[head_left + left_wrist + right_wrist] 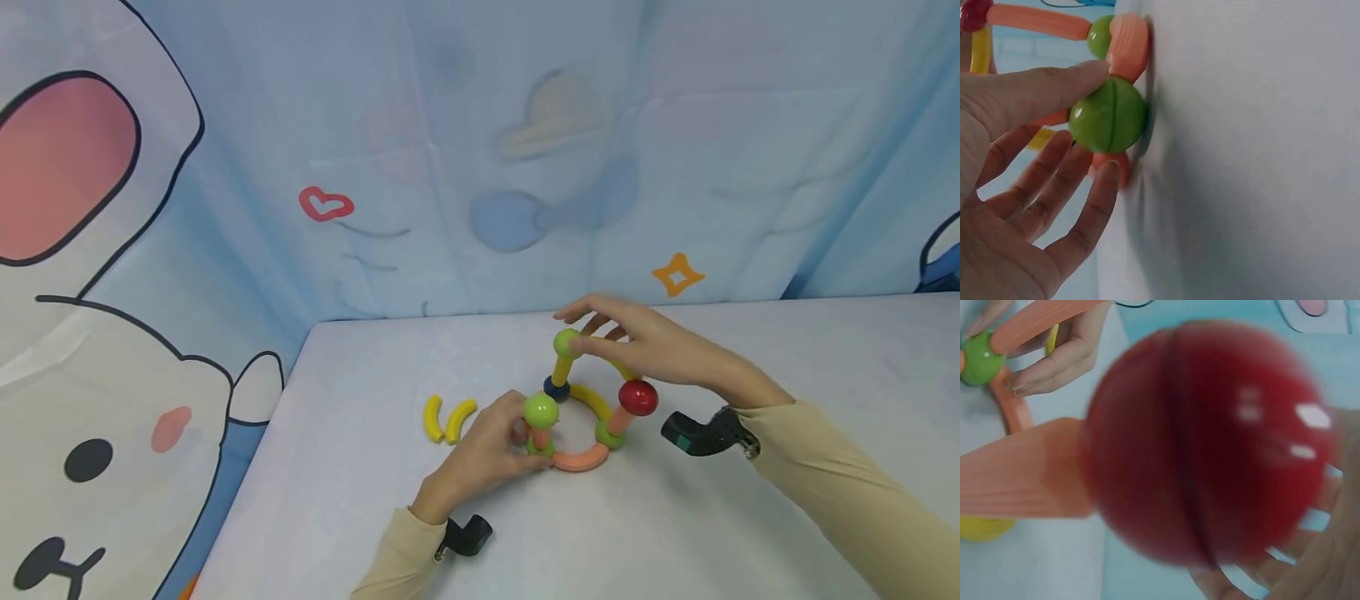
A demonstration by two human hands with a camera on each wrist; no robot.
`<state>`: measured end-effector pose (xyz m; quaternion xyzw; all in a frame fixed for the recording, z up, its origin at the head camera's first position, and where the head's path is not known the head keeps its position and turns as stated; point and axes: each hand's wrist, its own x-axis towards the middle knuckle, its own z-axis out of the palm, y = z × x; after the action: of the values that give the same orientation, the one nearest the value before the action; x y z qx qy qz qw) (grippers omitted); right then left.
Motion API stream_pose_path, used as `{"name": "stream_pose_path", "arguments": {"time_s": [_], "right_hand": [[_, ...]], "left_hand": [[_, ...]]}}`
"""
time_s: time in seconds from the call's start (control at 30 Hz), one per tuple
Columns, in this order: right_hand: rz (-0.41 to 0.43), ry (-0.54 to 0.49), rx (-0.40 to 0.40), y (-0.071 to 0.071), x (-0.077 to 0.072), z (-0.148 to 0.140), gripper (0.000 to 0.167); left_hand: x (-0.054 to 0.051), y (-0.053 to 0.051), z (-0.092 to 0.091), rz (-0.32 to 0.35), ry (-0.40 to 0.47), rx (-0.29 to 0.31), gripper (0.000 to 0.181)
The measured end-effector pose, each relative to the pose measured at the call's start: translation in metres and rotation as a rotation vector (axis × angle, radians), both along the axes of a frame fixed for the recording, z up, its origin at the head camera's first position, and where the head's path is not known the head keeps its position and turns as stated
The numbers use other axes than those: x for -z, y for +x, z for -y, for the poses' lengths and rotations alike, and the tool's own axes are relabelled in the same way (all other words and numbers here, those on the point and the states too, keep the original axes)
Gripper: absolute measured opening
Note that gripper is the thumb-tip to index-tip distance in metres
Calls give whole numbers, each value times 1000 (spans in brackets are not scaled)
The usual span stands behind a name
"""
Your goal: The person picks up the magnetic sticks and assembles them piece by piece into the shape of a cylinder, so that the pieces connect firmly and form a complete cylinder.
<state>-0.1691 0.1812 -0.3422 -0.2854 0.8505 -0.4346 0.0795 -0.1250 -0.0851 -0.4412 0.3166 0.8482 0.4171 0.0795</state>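
Observation:
A toy frame of colored balls joined by rods stands on the table. My left hand (483, 446) holds its near left corner; in the left wrist view the thumb presses beside a green ball (1109, 115) and the fingers curve round its other side. Above that corner sits a light green ball (541, 411). At the far corner my right hand (637, 337) reaches over another light green ball (567, 343), thumb against it and fingers bent above. A curved yellow rod (624, 369) runs beneath this hand toward the red ball (638, 397), which hides much of the hand in the right wrist view.
Two loose curved yellow rods (433, 419) lie left of the frame. Its base ring includes a dark blue ball (557, 388) and a curved orange rod (581, 460). A printed blue curtain (450, 100) hangs behind the white table (360, 500).

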Motion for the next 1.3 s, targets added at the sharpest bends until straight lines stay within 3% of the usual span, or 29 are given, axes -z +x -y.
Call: {"name": "stream_pose_path", "arguments": {"time_s": [0.17, 0.3, 0.37, 0.53, 0.73, 0.97, 1.3], "right_hand": [[23, -30, 158, 18, -1, -24, 37], [9, -84, 215, 32, 19, -51, 36], [-17, -134, 189, 38, 33, -60, 36], [-91, -206, 77, 50, 65, -59, 44], [-63, -110, 37, 55, 83, -33, 44], [-24, -26, 7, 51, 84, -24, 10], [-32, 44, -47, 48, 79, -27, 6]], "left_hand": [[-16, -2, 15, 107, -26, 13, 61], [-31, -10, 33, 152, -23, 2, 66], [-35, -18, 36, 138, -8, -31, 59], [-30, -41, 19, 106, 23, -101, 47], [-17, -58, -13, 143, 21, -47, 49], [-9, -60, -26, 128, 33, -50, 33], [-8, -58, -32, 122, 58, -131, 29]]}}
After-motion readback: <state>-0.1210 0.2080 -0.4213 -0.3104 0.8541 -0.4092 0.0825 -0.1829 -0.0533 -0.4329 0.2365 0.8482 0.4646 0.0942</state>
